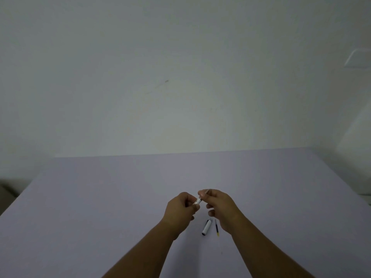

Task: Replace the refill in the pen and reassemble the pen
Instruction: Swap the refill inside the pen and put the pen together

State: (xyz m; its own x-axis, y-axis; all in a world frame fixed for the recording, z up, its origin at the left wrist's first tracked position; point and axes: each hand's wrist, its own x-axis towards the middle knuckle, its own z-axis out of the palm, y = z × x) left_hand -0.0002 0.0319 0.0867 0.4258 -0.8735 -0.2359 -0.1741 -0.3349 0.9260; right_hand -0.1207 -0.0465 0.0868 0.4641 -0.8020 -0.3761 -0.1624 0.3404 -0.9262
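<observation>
Pen barrel (197,201) gripped between both hands; cap (206,227) on table (100,197).

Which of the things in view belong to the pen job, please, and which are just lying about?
Belonging to the job:
- white pen barrel, held by left hand and right hand
- white pen cap with dark clip
- thin dark refill with yellow end

Just there:
- white wall fitting

No text, label, brand, number or sign could be read anywhere in the view; the small white pen barrel (197,201) and white pen cap (206,227) were too small and dim to show any print.
</observation>
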